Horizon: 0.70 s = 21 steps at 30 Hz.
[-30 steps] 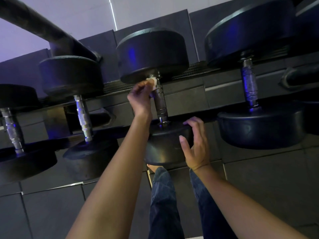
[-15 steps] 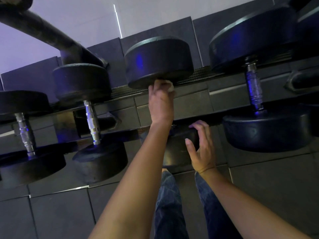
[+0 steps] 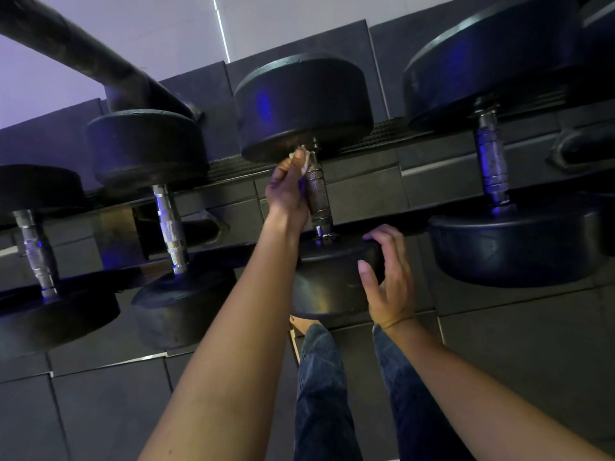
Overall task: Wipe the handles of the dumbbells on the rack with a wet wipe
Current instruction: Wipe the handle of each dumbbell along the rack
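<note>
Black dumbbells (image 3: 301,104), white wipe (image 3: 303,161)

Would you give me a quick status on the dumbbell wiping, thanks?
Left hand pinches wet wipe against top of middle dumbbell's handle. Right hand rests on its near head. Nothing blocking the handle.
</note>
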Motion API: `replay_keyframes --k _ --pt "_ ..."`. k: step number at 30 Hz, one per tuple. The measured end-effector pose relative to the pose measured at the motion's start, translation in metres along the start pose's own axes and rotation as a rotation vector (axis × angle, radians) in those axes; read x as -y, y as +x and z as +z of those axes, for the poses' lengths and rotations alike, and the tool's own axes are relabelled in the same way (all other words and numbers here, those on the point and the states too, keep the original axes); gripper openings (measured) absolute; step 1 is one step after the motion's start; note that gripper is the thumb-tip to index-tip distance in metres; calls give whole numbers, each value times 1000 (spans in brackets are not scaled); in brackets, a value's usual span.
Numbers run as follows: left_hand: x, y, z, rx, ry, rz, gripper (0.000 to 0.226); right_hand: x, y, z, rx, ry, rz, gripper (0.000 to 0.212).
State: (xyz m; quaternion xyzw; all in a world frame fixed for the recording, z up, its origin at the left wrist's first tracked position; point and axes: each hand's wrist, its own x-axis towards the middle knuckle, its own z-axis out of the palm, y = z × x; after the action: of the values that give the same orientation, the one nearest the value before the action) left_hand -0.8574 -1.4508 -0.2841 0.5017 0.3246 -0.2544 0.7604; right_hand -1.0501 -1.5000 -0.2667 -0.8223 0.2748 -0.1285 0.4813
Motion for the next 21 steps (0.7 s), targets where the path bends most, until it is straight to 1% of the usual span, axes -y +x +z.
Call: replay_keyframes --k 1,3,5,7,9,11,12,14,16,18,20,21 --pt "-1 2 -2 30 -29 -53 14 0 0 0 1 0 2 51" --pt "-6 0 -6 45 8 -130 11 1 0 -1 9 6 7 50" --pt "-13 -8 -13 30 219 -131 10 1 0 -1 14 5 10 50" --pt "-15 -22 -29 41 461 -91 16 1 0 -1 18 10 14 50" --pt "-19 -35 -41 132 626 -82 17 1 0 -2 16 12 10 49" --pt "-24 -38 -36 193 737 1 20 0 0 -2 16 4 14 49" --pt "-27 -35 -29 189 766 82 21 0 0 -1 16 3 14 50" --pt "-30 -28 -13 162 761 241 22 0 0 -1 11 0 7 50" --pt "-28 -26 -10 166 779 335 21 0 0 -2 16 -6 9 50" --pt "-24 -36 -21 218 899 345 17 0 0 -2 16 -6 10 50" --pt "-21 -48 -31 296 1062 287 18 1 0 -2 18 -8 16 50" --pt "-21 -51 -32 314 1142 290 18 1 0 -2 19 -10 19 50"
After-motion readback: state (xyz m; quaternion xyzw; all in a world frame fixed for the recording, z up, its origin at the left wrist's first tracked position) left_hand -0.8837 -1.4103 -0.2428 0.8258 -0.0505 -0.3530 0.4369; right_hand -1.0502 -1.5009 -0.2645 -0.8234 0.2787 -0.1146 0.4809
